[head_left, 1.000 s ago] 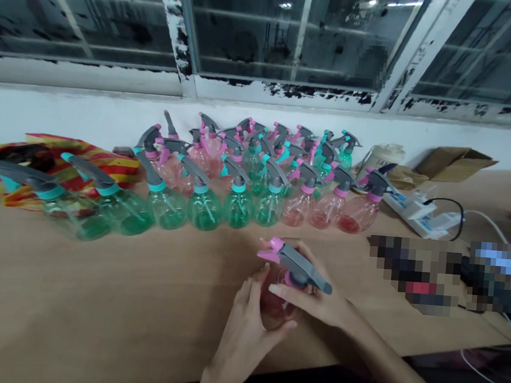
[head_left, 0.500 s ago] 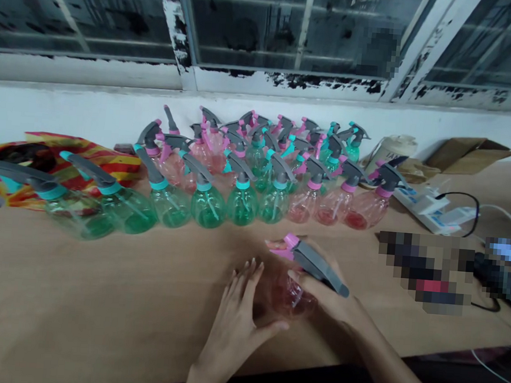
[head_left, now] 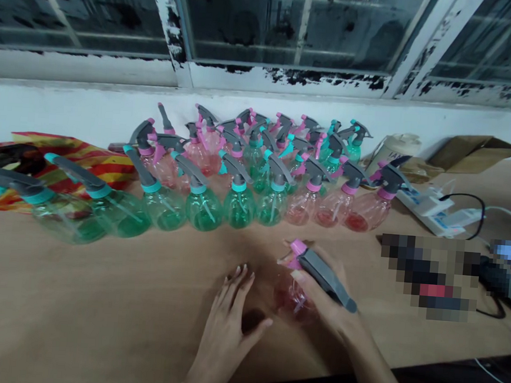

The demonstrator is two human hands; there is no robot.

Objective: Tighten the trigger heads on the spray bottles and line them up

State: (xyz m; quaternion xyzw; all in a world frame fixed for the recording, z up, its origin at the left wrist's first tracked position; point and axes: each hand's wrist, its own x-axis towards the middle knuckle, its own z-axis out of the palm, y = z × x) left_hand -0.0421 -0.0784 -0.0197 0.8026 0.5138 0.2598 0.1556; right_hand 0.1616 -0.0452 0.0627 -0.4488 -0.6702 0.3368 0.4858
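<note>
I have the pink spray bottle (head_left: 293, 303) gripped about its neck in my right hand (head_left: 331, 312), thumb across the near side, fingers going round behind. My left hand (head_left: 224, 325) is spread and relaxed, holding nothing, palm toward the counter (head_left: 96, 309) just left of the bottle and apart from it. I'd call this step handling a single bottle, with the right hand alone controlling it. The next move, I judge, calls for a firm hold on the neck, so the round body doesn't swing, and room to clear the front row of green bottles (head_left: 204, 208) and pink bottles (head_left: 332, 209) beyond.

The bottle is on my side of that row; whether its base touches down I can't tell. Its clear, pink-tinted body is blurred, with a pale dip tube showing inside. The dark grey spray head (head_left: 326, 278) slopes back over my hand, its pink nozzle (head_left: 297, 247) facing away to the left.
</note>
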